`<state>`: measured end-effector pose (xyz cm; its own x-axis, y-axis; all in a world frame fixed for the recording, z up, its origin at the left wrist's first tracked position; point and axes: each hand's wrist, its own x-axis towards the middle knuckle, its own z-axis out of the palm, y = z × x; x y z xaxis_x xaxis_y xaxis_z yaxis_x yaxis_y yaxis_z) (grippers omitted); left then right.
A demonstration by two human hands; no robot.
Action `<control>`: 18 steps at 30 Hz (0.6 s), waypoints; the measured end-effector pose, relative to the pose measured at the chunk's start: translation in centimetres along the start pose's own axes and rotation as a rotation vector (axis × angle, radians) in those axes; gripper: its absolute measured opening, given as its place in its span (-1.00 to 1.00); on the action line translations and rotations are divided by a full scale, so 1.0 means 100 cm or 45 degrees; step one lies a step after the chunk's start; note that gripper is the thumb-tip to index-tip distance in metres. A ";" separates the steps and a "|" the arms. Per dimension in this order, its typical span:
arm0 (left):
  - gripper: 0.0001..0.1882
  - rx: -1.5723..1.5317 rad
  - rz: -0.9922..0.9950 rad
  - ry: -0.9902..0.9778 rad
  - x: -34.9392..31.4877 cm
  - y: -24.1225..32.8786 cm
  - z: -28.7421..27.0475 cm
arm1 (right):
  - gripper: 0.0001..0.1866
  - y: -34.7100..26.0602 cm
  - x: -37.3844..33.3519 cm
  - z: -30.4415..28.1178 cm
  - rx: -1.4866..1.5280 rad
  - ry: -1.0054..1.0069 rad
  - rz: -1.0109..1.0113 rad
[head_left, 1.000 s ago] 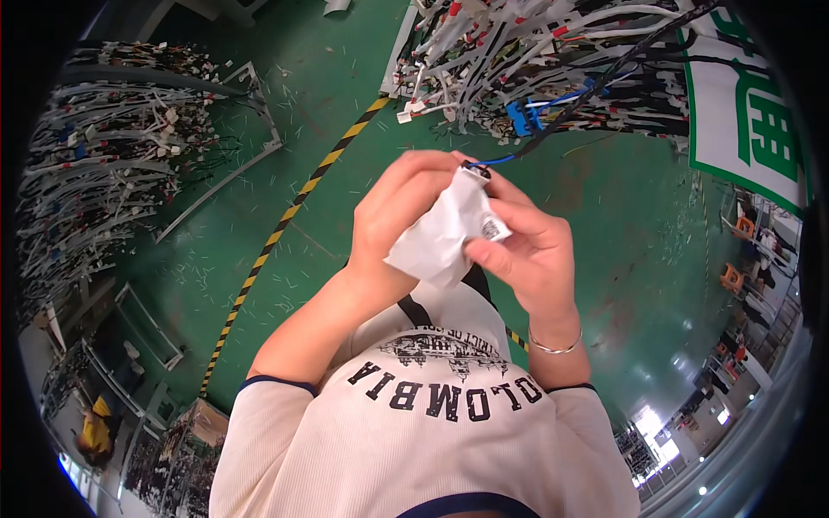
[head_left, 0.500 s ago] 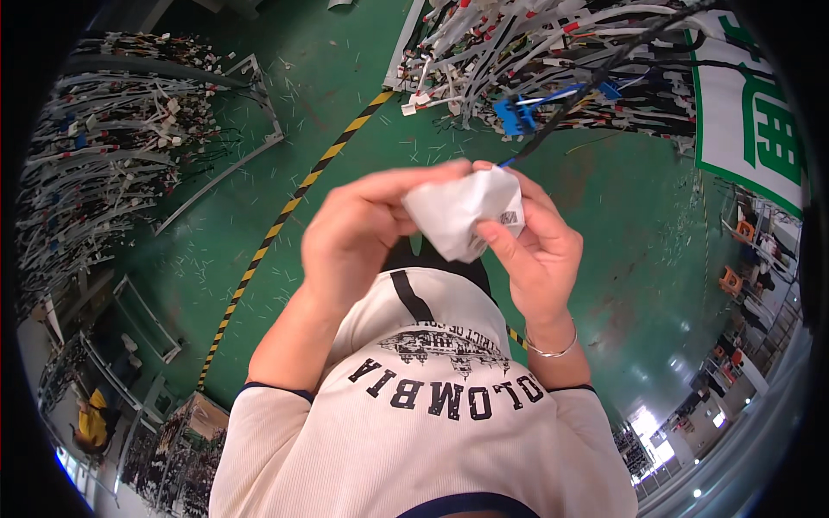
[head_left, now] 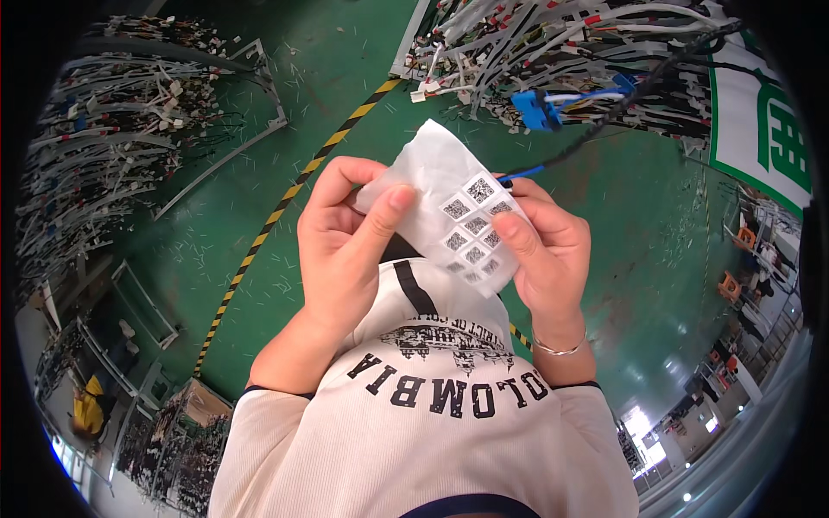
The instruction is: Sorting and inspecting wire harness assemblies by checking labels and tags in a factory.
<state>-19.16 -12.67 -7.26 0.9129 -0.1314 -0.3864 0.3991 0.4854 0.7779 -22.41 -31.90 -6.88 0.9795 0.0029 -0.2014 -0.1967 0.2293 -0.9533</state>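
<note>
A white sheet of square code labels (head_left: 427,177) is spread between my hands in front of my chest. The printed labels sit on its right half, while the left part is blank and creased. My left hand (head_left: 345,237) pinches the left edge, thumb on top. At the right edge my right hand (head_left: 557,250) grips the sheet with its thumb over the labels. A black cable (head_left: 596,129) with a blue end runs down to the fingers of my right hand, behind the sheet; whether they hold it is hidden. A blue connector (head_left: 535,110) hangs beside that cable.
Bundles of wire harnesses (head_left: 570,43) hang at the upper right, near a white sign with a green border (head_left: 760,121). More harnesses (head_left: 138,112) fill a rack at the upper left. Yellow-black tape (head_left: 285,207) crosses the green floor (head_left: 233,276), which is strewn with small scraps.
The crumpled, folded sheet has been opened out, so its rows of labels now show. My left hand has shifted its hold to the left edge. The blue connector has moved slightly right and up.
</note>
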 end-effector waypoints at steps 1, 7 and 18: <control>-0.80 0.001 -0.001 0.002 -0.002 0.000 0.001 | -0.80 0.002 -0.001 -0.001 0.049 0.000 0.017; -0.70 0.167 -0.065 0.123 -0.005 -0.005 -0.006 | -0.80 0.009 -0.007 0.014 0.208 0.160 0.022; -0.70 1.367 0.989 -0.125 0.000 -0.003 0.016 | -0.81 0.011 -0.014 0.014 -0.113 0.239 -0.129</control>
<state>-19.15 -14.16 -6.68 0.9172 -0.2154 0.3350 -0.3978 -0.4510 0.7990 -23.97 -30.28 -7.33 0.9709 -0.1987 -0.1340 -0.1088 0.1326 -0.9852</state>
